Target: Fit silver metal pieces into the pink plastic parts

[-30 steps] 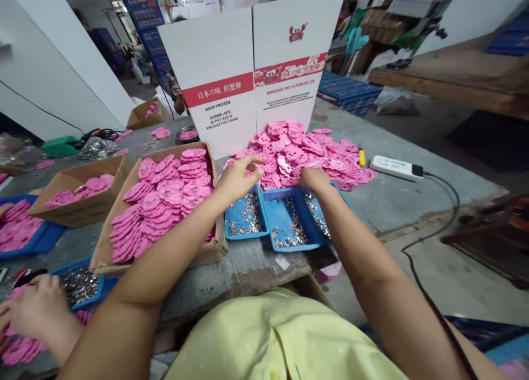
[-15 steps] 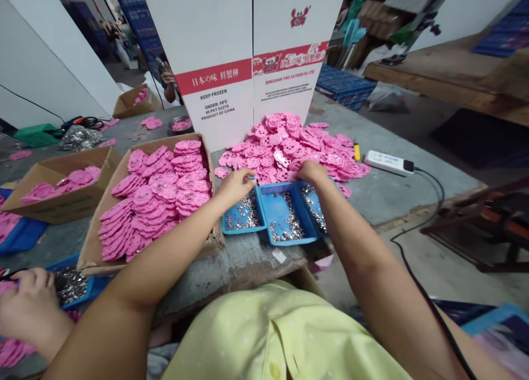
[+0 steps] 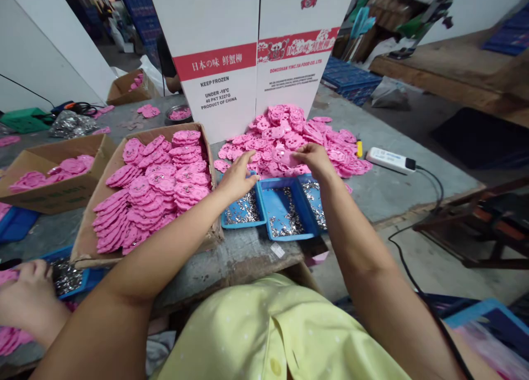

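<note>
My right hand [image 3: 317, 160] pinches the edge of a flat pink plastic piece [image 3: 285, 157] in front of the loose pile of pink pieces [image 3: 285, 118]. My left hand [image 3: 238, 177] hovers over the back edge of the left blue tray [image 3: 243, 224], its fingers apart and no object visible in them. Small shiny metal bits lie in that tray, in the middle blue tray [image 3: 291, 237] and in the right blue tray [image 3: 306, 178], which my right forearm partly covers. To the left, a cardboard box [image 3: 85, 242] holds stacked pink pieces [image 3: 159, 181].
A tall white carton [image 3: 223, 115] stands behind the pile. A white power strip [image 3: 390, 159] with a black cable and a yellow object [image 3: 359, 147] lie to the right. At lower left, another person's hand [image 3: 31, 303] is beside a blue tray [image 3: 88, 281] of metal bits.
My right hand has lifted from behind the right tray and now shows a pink piece in its fingers. My left hand has risen slightly and its fingers have spread. The view has tilted slightly.
</note>
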